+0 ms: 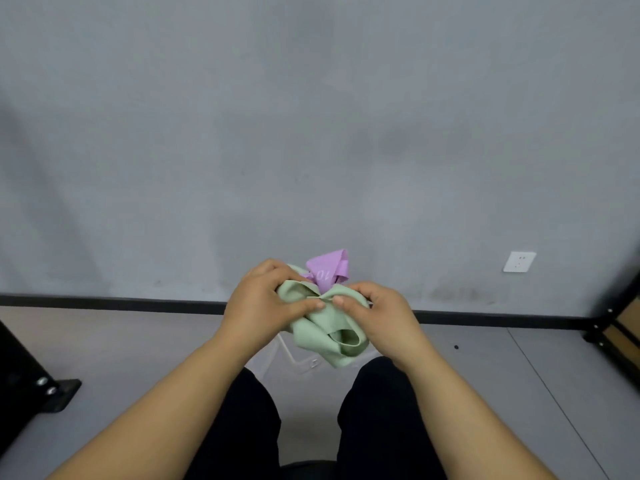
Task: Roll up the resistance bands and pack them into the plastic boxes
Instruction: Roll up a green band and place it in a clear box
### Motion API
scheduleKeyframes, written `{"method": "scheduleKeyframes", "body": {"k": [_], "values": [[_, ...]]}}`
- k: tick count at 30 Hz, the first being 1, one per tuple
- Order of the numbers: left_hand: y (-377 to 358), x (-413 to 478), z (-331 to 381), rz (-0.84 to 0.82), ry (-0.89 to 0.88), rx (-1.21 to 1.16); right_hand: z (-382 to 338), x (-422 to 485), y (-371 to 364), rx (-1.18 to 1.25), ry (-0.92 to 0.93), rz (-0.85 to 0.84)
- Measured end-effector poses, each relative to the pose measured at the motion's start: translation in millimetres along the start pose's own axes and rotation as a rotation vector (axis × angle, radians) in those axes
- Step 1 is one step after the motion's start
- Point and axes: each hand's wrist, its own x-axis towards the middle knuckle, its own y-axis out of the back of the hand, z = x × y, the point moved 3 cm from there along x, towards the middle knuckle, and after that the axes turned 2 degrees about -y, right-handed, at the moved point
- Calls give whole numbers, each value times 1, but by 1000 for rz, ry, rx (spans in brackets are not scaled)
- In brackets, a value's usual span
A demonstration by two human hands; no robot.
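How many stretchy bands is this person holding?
2. A pale green band is bunched between the left hand and right hand, both gripping it; a purple band sticks up just behind it. Others could be hidden inside the bunch.

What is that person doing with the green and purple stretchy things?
A person holds a crumpled bundle of resistance bands in both hands. The left hand grips the green band, the right hand pinches its fold, and the purple band sticks out on top. Neither is rolled yet. A clear plastic box sits below, partly hidden.
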Motion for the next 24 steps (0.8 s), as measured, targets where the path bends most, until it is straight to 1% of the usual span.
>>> {"method": "scheduleKeyframes", "body": {"k": [1,3,6,8,11,14,19,20,22,24], "values": [[3,1,-1,14,7,-11,2,2,4,22,-10,27],[10,3,-6,65,54,-78,7,4,12,156,-71,85],[17,3,-15,105,200,-241,14,9,22,348,-175,164],[16,1,-15,105,268,-338,19,10,23,421,-233,186],[14,-1,-15,101,303,-352,26,12,23,555,-311,214],[13,-2,-23,73,358,-313,30,14,24,704,-357,209],[9,-6,-29,-11,523,-518,36,20,27,885,-449,184],[7,-8,-30,-39,541,-513,38,21,28,918,-464,177],[2,-11,-30,-77,561,-478,44,23,28,948,-466,174],[-3,-13,-33,-49,599,-517,50,23,23,939,-452,123]]}}
